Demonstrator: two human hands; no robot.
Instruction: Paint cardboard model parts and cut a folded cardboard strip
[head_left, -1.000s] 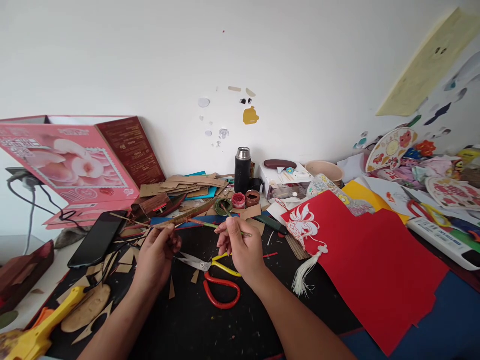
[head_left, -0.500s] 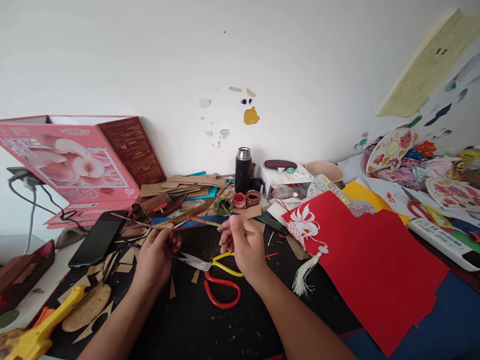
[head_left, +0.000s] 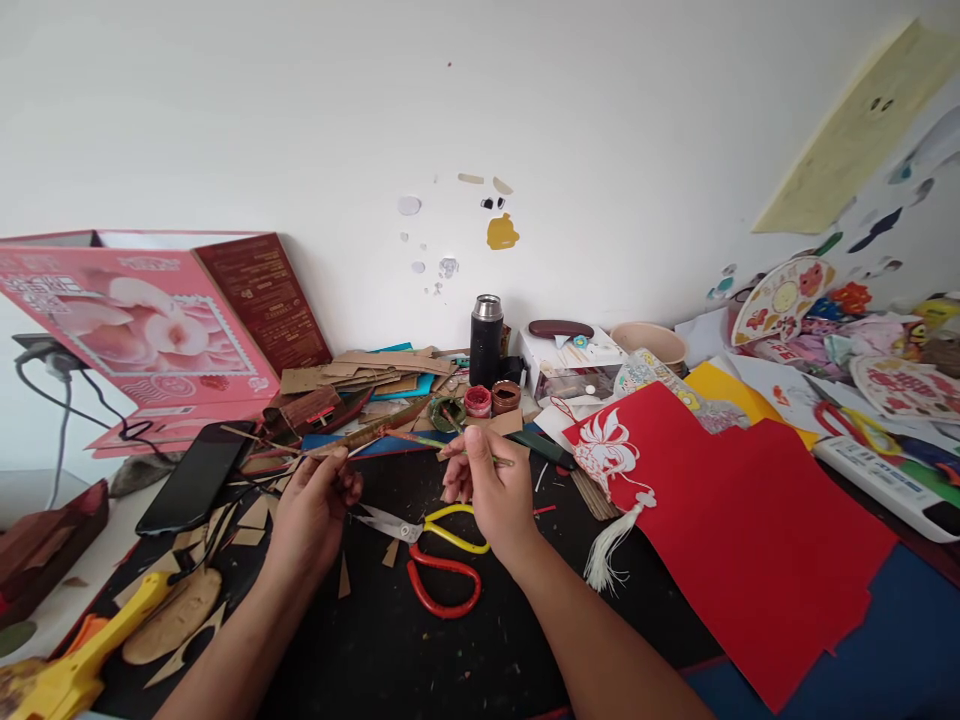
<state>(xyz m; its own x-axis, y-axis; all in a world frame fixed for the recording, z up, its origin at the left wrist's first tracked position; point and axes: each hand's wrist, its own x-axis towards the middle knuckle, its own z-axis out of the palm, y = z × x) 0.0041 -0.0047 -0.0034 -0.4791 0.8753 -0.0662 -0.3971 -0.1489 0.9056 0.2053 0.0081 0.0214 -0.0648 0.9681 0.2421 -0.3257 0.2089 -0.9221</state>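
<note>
Head view, mid-frame: the right hand (head_left: 499, 490), gripping a brush (head_left: 421, 440), has edged rightward, perhaps mid-stroke; the left hand (head_left: 315, 492) pinches a stick (head_left: 361, 448).

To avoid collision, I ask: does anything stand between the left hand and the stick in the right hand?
Nothing visible stands between the left hand and the right hand's stick; the scissors lie lower in view.

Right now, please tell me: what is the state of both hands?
Left hand: fingertips closed, apparently pinching a thin pale stick.
Right hand: closed, holding a slim green-and-red stick, perhaps a brush.
</note>
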